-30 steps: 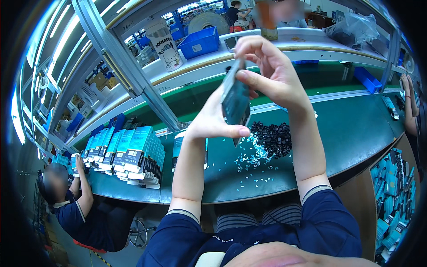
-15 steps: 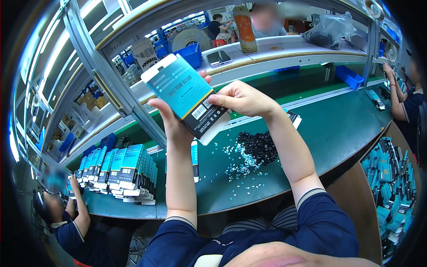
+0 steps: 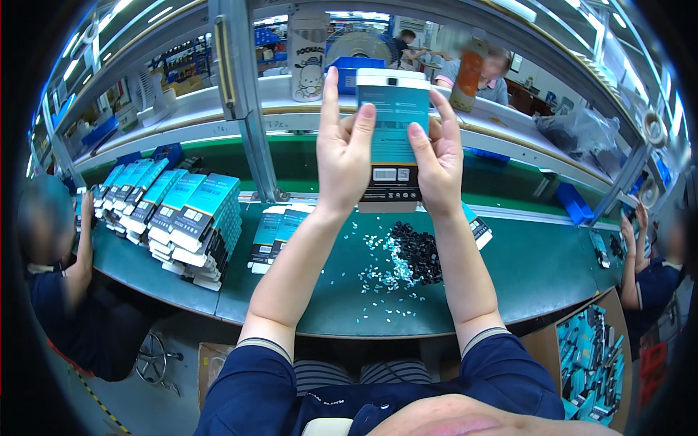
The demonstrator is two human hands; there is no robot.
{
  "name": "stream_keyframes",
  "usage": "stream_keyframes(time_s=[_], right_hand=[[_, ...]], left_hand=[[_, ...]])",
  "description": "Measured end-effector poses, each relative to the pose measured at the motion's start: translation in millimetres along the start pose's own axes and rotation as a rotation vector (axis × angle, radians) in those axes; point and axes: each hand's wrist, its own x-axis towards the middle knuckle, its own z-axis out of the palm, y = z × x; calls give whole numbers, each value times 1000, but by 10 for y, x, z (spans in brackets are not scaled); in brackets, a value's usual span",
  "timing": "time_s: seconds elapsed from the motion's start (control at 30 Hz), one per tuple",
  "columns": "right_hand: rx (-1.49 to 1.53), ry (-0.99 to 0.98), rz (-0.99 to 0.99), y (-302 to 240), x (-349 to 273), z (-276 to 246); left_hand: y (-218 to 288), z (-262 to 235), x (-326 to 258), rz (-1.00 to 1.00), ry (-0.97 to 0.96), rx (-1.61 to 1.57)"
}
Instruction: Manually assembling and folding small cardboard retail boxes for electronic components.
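Teal retail box [image 3: 393,123], flat, upright, raised above the green bench [image 3: 509,269]; lower end black with white labels. Left hand [image 3: 345,156] and right hand [image 3: 435,161] clamp its two long edges, fingertips on the face; side walls hidden by palms. Beneath: black small parts [image 3: 418,251] and pale small parts [image 3: 382,280], kinds indistinct. Left: stacked teal boxes [image 3: 185,218] near the bench's front edge. Lower right: carton of boxes [image 3: 592,367], cut off.
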Motion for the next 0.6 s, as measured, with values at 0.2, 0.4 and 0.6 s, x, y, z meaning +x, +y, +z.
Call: stream_keyframes(time_s=[0.2, 0.4, 0.6], right_hand=[[-20, -35, -30, -144, -10, 50], [-421, 165, -95, 22, -24, -46], [-126, 168, -91, 15, 33, 70]], left_hand=[[-44, 30, -108, 24, -5, -22], [-169, 0, -150, 64, -7, 177], [-45, 61, -113, 75, 77, 27]])
